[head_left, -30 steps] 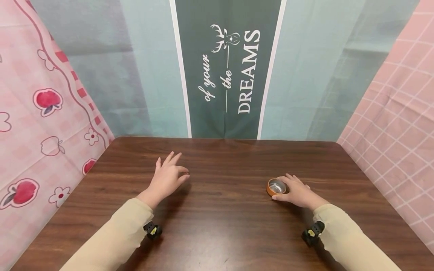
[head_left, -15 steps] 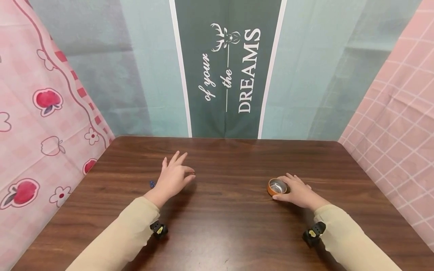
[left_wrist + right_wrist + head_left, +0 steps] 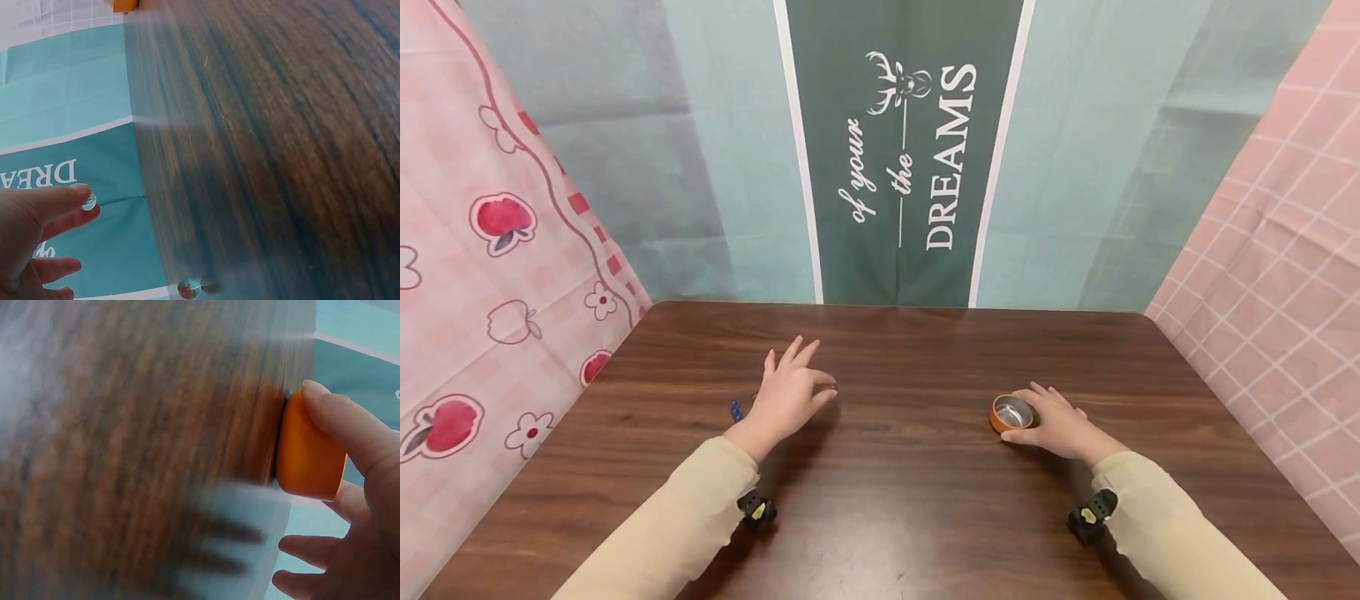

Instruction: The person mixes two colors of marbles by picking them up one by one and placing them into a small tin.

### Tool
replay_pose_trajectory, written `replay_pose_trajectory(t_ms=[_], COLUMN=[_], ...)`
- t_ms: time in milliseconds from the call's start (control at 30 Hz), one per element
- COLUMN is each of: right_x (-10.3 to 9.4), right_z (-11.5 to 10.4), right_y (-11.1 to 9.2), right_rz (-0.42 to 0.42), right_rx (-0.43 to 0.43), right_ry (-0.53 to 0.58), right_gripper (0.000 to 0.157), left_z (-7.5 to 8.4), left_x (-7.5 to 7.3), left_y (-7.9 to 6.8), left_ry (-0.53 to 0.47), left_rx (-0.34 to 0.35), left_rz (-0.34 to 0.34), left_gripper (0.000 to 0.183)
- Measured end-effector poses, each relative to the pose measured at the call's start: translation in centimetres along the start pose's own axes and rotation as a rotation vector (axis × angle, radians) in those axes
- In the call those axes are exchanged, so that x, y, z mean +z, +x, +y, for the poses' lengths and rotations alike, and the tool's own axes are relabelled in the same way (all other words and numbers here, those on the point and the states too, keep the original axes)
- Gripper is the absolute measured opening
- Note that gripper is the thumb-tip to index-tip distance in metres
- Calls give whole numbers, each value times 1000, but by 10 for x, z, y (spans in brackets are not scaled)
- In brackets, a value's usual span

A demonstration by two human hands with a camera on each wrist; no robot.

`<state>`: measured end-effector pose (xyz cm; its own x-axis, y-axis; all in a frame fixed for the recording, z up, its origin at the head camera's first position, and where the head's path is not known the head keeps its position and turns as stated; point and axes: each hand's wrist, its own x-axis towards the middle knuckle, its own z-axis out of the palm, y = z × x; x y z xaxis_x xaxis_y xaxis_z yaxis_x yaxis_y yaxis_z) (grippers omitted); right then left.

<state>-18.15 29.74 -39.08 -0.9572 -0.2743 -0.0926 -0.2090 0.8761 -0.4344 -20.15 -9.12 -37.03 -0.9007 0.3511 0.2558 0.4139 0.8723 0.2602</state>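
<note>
Between thumb and index finger, my left hand (image 3: pixel 784 402) pinches a clear glass marble (image 3: pixel 89 200), held above the left part of the table. Its other fingers are spread. A second glass marble (image 3: pixel 189 288), with reddish and bluish tints, lies on the table below it in the left wrist view. Small blue pieces (image 3: pixel 735 410) show just left of that hand in the head view, partly hidden by it. On the right, my right hand (image 3: pixel 1054 423) grips the side of a small round orange bowl (image 3: pixel 310 450) with a shiny metal inside, which stands upright on the table.
The dark brown wooden table (image 3: pixel 910 475) has a far edge against a green and teal cloth (image 3: pixel 737 167) with printed lettering. A pink apple-print cloth (image 3: pixel 460 275) hangs at the left and a pink checked cloth (image 3: pixel 1292 275) at the right.
My left hand has moved a little to the right with the marble, and the blue pieces have come into view beside it. The right hand stays at the bowl.
</note>
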Motion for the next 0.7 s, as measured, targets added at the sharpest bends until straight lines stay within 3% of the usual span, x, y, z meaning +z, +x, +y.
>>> replay_pose_trajectory(t_ms=[700], right_x=[1], right_z=[0], right_y=[0], right_rz=[12], right_rx=[5], right_ry=[-17], right_gripper=[72], left_z=[20], left_x=[7], left_y=[11], left_ry=[-1], left_rx=[51], left_rz=[1], left_gripper=[13])
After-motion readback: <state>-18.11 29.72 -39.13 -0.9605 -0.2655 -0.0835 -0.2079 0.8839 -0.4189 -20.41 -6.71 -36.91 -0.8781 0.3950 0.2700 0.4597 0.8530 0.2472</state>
